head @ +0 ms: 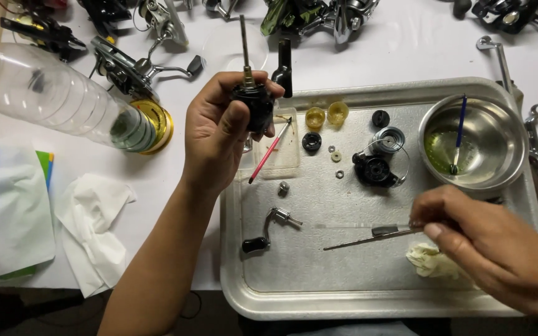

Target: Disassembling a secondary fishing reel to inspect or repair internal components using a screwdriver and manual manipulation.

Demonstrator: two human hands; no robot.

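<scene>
**Reel body up, tool on the tray**

Nearest me, the metal tray (294,292) on the desk (157,180) carries loose parts. My left hand (219,134) grips the black reel body (253,106) above it; my right hand (487,242) pinches a thin tool (368,239), which next needs careful aiming.

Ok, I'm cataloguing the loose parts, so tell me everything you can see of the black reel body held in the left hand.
The black reel body is a compact, dark housing, plastic or coated metal by its look. A thin metal shaft with a brass-coloured collar rises from its top, and a black arm sticks up on its right side. The left hand grips it upright, fingers wrapped round the housing, above the top left corner of the metal tray. Nothing else touches it; a small pink-handled brush lies just beneath.
</scene>
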